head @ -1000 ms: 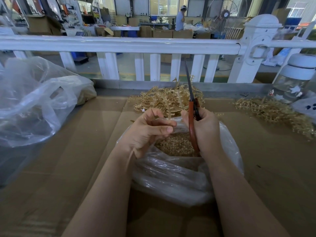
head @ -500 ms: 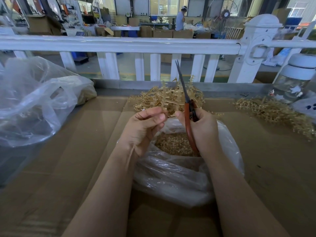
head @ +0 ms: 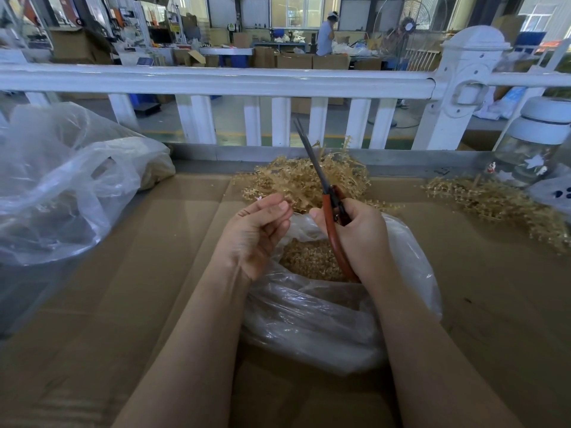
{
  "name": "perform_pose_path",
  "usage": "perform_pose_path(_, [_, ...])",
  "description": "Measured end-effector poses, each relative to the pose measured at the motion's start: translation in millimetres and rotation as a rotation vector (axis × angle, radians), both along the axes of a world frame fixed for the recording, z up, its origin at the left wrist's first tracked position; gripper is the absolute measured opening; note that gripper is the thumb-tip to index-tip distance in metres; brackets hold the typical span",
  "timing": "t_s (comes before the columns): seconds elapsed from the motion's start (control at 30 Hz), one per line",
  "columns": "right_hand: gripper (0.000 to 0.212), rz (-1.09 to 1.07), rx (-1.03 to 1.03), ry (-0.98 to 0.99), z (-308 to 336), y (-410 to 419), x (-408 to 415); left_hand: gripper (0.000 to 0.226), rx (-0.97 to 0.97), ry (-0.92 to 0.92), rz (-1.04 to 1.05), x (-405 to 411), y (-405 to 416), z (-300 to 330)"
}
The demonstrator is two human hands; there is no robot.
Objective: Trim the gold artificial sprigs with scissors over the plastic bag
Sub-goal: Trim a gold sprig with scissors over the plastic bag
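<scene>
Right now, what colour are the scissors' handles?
Reddish-orange, seen in the head view: scissors in the right hand.

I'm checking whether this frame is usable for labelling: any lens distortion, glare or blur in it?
Head view: wide-angle bending bows the white railing; soft glare streaks the plastic bag; scissors and both hands look sharp, the far workshop softer.

Sprigs (head: 302,180) behind plastic bag (head: 324,319)

No legible text anywhere. Small signs (head: 231,25) on the far workshop wall too blurred to read. White star shapes, not letters, on the glass jar (head: 530,156) at the right edge. Nothing printed on the cardboard (head: 139,273) or the plastic bag (head: 324,319).
</scene>
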State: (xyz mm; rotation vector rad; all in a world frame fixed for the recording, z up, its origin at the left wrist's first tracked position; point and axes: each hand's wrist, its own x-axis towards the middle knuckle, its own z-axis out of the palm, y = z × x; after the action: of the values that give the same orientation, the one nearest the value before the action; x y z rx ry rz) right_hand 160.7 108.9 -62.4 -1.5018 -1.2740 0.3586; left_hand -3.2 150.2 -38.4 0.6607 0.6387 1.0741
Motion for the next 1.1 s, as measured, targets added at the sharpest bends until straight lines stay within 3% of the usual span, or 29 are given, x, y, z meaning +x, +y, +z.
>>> perform_pose_path(0.13, [0.037, 0.029, -0.027, -0.055, 2, -2, -1, 0.03, 0.038, -0.052, 0.037, 1, 2, -1])
perform_pose_path(0.33, [0.053, 0.027, -0.087, -0.307, -2, -5, -3, 0.023, 0.072, -0.074, 0.053, 0, 2, -1])
perform_pose_path(0.4, [0.049, 0.019, -0.085, -0.38, -1, -7, -5, 0.023, 0.063, -0.089, 0.061, -1, 2, -2])
perform_pose_path(0.53, [0.039, -0.008, -0.064, -0.432, 2, -9, -4, 0.02, 0.067, -0.115, 0.072, -2, 3, -1])
perform_pose_path(0.77, [0.052, -0.028, -0.092, -0.555, 3, -12, -2, 0.016, 0.107, -0.08, 0.088, -2, 2, 0])
perform_pose_path(1.1, [0.062, -0.065, -0.12, -0.581, 6, -13, -4, 0.018, 0.089, -0.006, 0.091, -2, 3, 0])
